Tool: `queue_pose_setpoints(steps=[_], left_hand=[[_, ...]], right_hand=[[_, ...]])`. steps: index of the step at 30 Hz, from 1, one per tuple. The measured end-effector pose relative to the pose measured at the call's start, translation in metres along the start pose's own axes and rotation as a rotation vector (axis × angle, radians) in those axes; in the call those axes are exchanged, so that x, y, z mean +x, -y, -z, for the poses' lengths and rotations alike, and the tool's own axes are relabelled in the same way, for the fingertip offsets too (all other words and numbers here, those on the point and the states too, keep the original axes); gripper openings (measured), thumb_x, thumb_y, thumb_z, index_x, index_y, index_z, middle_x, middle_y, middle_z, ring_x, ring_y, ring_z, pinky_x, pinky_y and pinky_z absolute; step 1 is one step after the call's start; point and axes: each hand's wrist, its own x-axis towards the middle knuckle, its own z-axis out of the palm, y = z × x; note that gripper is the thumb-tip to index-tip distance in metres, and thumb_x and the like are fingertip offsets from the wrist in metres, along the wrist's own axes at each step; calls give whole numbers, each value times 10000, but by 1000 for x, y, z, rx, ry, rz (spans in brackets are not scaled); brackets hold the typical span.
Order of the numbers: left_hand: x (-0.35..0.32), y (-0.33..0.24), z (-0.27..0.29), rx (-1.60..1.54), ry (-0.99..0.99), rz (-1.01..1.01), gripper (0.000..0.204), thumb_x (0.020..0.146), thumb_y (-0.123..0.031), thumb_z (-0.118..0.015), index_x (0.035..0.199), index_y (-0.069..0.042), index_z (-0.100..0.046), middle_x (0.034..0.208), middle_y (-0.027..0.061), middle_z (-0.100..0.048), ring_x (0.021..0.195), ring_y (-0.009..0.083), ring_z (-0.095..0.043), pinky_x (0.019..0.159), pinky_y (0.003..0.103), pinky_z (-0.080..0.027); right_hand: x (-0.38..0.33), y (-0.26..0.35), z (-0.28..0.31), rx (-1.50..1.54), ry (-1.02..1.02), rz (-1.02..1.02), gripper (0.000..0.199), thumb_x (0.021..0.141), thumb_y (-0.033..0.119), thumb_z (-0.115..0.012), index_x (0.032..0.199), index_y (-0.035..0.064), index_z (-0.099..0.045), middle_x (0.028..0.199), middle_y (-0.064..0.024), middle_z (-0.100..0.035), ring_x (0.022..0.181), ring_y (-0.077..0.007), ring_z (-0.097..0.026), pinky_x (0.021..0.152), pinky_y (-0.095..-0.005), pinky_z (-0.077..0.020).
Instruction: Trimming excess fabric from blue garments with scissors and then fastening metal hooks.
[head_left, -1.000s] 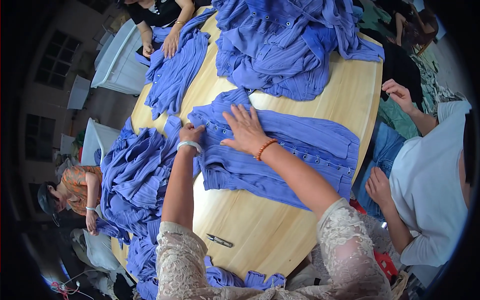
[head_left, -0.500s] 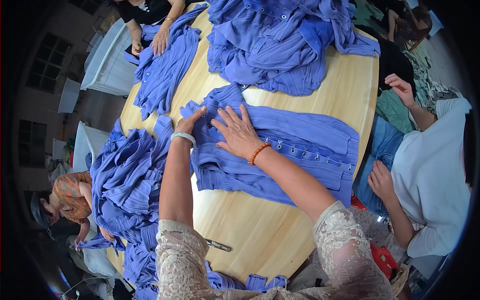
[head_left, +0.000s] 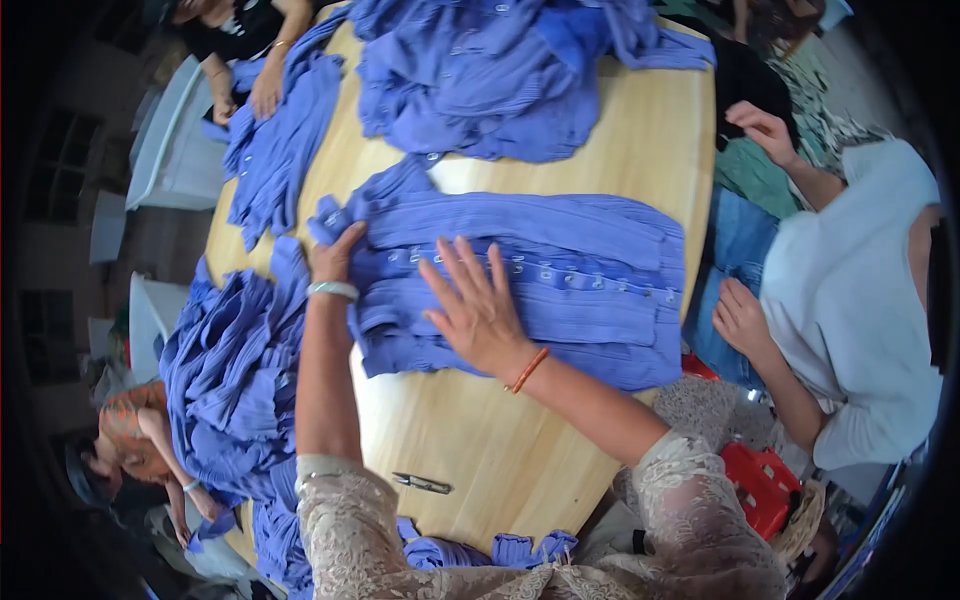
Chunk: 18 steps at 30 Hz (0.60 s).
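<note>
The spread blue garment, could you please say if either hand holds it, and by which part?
The left hand seems to hold the blue garment at its left end, though the grip is unclear; the right hand, spread open over it, grips nothing.

The right hand (head_left: 482, 318) hides part of the row of fasteners (head_left: 545, 272) on the shirt (head_left: 600, 225); those showing are blurred. Whether the left hand (head_left: 332, 258) grips the shirt or presses it cannot be told. The upper edge crops the far pile (head_left: 480, 95); the left sleeve (head_left: 345, 520) partly hides cloth (head_left: 440, 553).
</note>
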Motion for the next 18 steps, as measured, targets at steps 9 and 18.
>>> queue_pose_setpoints(steps=[9,18], left_hand=[[-96,-68,-29,-240,94,-149,405,795,-57,-750,1167,43,-625,1026,95,-685,884,197,-664,819,316,-533],[-241,-82,-171,306,164,-565,114,835,-99,-717,924,-31,-698,809,78,-709,717,121,-630,667,304,-501]], right_hand=[[-10,11,15,193,-78,-186,607,933,239,-576,1458,32,-352,1512,-191,-345,1424,-364,-278,1152,-558,-171],[-31,-68,88,1390,-335,-493,535,1036,336,-450,1437,-15,-397,1438,-114,-459,1325,-169,-411,1125,-301,-293]])
